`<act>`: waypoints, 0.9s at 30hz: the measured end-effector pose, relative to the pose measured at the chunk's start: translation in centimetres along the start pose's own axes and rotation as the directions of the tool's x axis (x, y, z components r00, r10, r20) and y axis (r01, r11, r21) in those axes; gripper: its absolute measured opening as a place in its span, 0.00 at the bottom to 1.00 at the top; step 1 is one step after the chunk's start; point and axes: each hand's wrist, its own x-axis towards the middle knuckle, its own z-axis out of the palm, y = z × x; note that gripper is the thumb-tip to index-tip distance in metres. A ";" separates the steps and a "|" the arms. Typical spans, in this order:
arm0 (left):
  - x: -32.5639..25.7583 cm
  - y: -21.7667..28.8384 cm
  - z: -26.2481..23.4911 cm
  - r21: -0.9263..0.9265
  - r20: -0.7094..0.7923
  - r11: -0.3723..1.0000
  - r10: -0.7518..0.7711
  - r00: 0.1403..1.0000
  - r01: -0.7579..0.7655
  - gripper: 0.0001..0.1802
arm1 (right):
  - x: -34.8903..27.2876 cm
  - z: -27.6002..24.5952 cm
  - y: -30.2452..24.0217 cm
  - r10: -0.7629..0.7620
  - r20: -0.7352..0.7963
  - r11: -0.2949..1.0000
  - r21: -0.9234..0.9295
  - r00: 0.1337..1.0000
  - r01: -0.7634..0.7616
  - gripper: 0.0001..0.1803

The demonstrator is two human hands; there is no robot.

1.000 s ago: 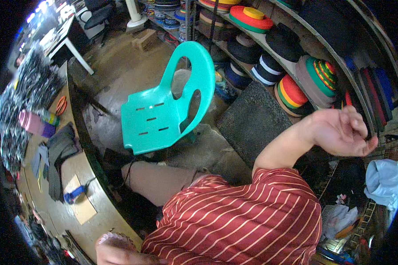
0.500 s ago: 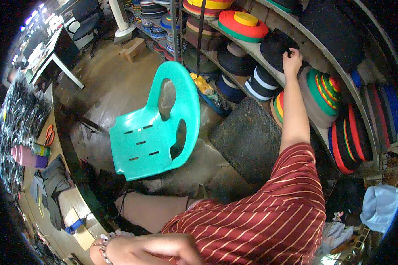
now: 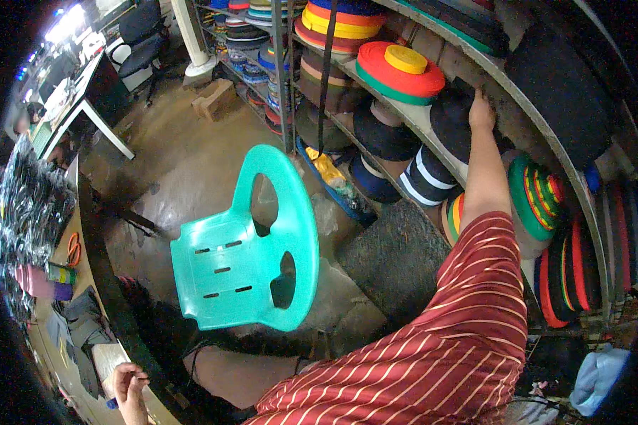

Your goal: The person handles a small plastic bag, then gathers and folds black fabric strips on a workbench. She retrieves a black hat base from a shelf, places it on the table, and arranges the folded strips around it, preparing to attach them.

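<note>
i count two bare hands. there's one green chair, one black office chair, one pair of scissors.

Teal, maroon and a whole lot of red-yellow-green

The chair is bright teal all over; the shirt is maroon with thin cream stripes; the flat coil is red over green, and the small roll on top of it is yellow; the big dark roll is just plain black, while the banded roll does black with white bands; the cone-shaped coil is green with red and yellow rings; the trousers are brownish taupe; the scissors have orange handles; the crumpled cloth is pale blue.
</note>
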 end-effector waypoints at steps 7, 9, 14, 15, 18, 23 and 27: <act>0.6 -5.4 -5.6 -0.071 -0.113 0.988 -0.142 0.983 0.135 0.20 | -2.4 -3.5 -1.9 0.101 0.104 0.987 -0.133 0.989 -0.087 0.21; 1.6 -6.1 -5.4 -0.140 0.023 0.985 -0.095 0.995 0.098 0.22 | -3.7 -6.1 -2.9 0.039 0.066 0.992 -0.122 0.997 -0.031 0.21; 3.1 -4.9 -3.9 0.163 0.291 0.977 -0.181 0.940 0.138 0.20 | -6.0 -9.6 -5.2 0.013 0.151 0.999 -0.035 0.989 -0.008 0.18; 3.3 -4.4 -3.5 0.116 0.316 0.983 -0.170 0.933 0.140 0.19 | -5.9 -9.6 -5.1 0.067 0.159 0.997 0.023 0.985 -0.072 0.20; 4.0 -2.8 -3.0 0.045 0.313 0.998 -0.063 0.948 0.051 0.18 | -4.2 -8.4 -3.6 0.183 0.315 0.899 0.329 0.931 -0.288 0.40; 5.1 -2.6 -2.1 0.003 0.291 0.994 -0.103 0.951 0.106 0.18 | -2.2 -4.1 -1.5 0.576 0.333 0.536 0.536 0.747 -0.653 0.59; 4.4 -3.4 -1.5 0.017 0.215 0.997 -0.082 0.973 0.080 0.14 | -2.4 -2.7 -0.7 0.339 0.362 0.399 0.781 0.868 -0.481 0.60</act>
